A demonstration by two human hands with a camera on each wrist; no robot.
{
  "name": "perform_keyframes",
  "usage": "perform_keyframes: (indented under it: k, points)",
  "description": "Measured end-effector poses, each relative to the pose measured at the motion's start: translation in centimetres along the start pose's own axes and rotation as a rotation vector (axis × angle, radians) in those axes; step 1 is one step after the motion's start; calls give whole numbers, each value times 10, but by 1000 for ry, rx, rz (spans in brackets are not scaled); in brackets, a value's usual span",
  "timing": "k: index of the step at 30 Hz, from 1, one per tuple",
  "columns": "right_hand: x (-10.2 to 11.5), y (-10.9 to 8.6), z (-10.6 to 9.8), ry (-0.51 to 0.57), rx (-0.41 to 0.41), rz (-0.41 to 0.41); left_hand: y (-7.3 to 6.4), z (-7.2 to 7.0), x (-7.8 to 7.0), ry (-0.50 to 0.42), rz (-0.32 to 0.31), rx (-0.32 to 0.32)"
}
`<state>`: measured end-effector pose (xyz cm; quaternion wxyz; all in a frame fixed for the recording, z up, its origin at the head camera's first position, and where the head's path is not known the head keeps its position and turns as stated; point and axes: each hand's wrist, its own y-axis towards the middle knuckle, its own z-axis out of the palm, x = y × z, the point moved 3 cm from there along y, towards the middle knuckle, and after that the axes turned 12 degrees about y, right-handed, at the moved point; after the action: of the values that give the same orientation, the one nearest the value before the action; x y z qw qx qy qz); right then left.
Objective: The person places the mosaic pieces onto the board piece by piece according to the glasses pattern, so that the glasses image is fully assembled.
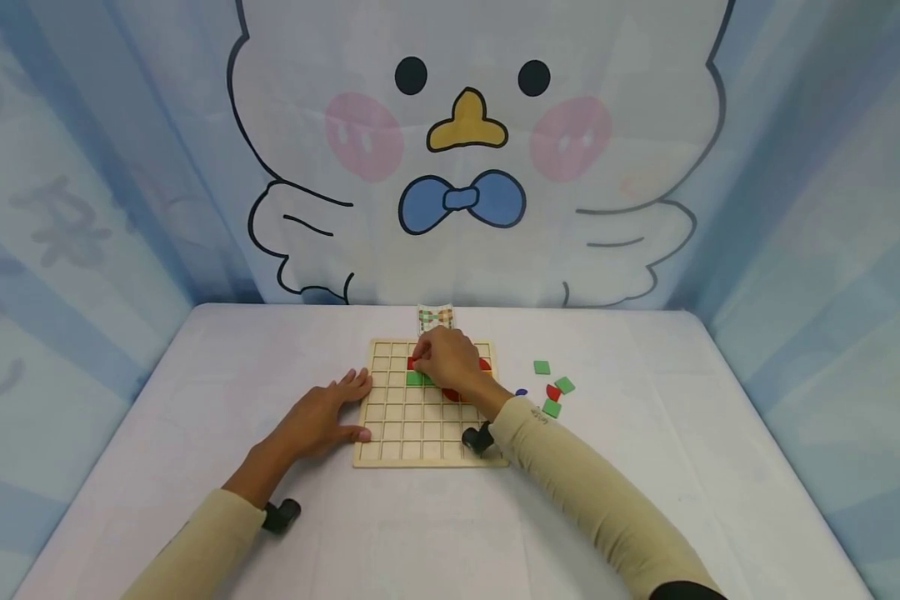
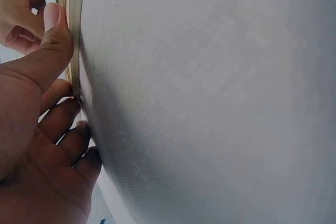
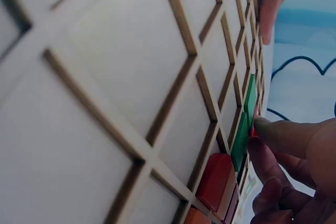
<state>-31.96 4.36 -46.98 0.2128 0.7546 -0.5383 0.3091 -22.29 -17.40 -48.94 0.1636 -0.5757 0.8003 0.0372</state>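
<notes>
A wooden grid board [image 1: 402, 432] lies flat on the white-covered table. My left hand [image 1: 322, 418] rests along its left edge, fingers extended and thumb apart; in the left wrist view the thumb [image 2: 59, 35] touches the board's side. Over the upper part of the board, my right hand [image 1: 453, 362] pinches a small red piece [image 3: 255, 120] between thumb and finger at a square. Two green tiles [image 3: 244, 121] sit in squares beside it. A thicker-looking red piece [image 3: 214, 181] and an orange one [image 3: 197, 216] lie in nearby squares. The right hand partly covers these pieces in the head view.
Right of the board lie several loose pieces: green tiles [image 1: 552, 408], a red piece [image 1: 553, 392] and a blue piece [image 1: 521, 392]. A small patterned card [image 1: 436, 316] lies behind the board. A printed curtain [image 1: 465, 250] hangs at the table's back edge.
</notes>
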Motion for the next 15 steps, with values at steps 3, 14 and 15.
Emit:
perform_keyframes:
  k: [3, 14, 15]
  points:
    - [-3, -3, -3, 37, 8, 5, 1, 1, 0, 0, -9, 10]
    - [-20, -21, -28, 111, -52, 21, -2, -2, -3, 15, -17, 1]
    - [-22, -22, -31, 112, -61, 30, -2, -2, -3, 16, -16, 0]
